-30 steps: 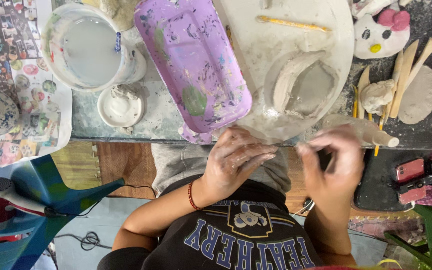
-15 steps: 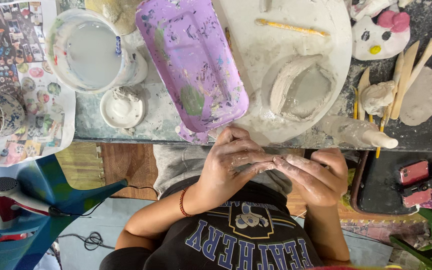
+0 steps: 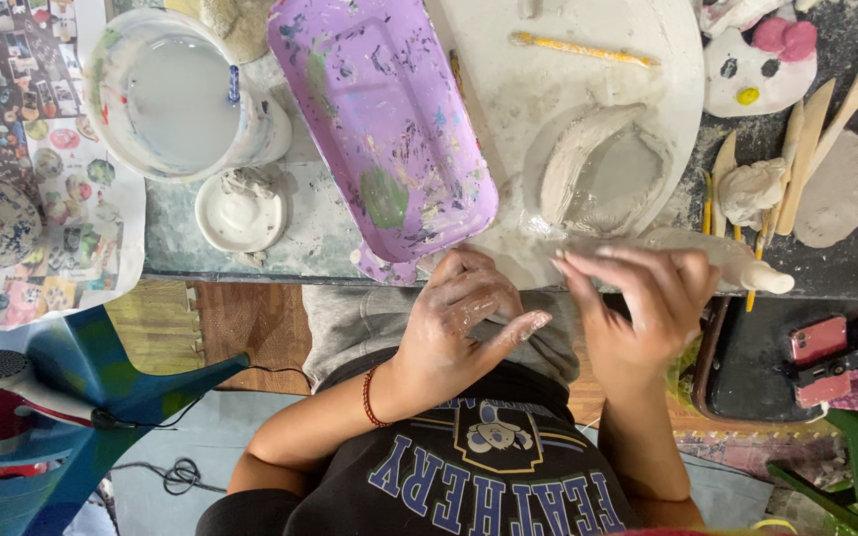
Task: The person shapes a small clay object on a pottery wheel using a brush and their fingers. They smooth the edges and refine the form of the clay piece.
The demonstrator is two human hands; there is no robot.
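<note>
Left hand: clay-smeared, loosely curled, grip empty, at the tabletop edge.
Right hand: fingers spread, grip open, beside the clay roll.
Nearby: purple tray.

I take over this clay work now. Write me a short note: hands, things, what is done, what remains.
Left hand: clay-smeared, fingers half curled at the table edge; a grip does not show.
Right hand: fingers spread, holding nothing.
Things: a curved clay shape lies on the round board; purple tray beside it; wooden tools to the right.
Done: the shape is roughly formed.
Left: it looks rough and unpainted.
</note>
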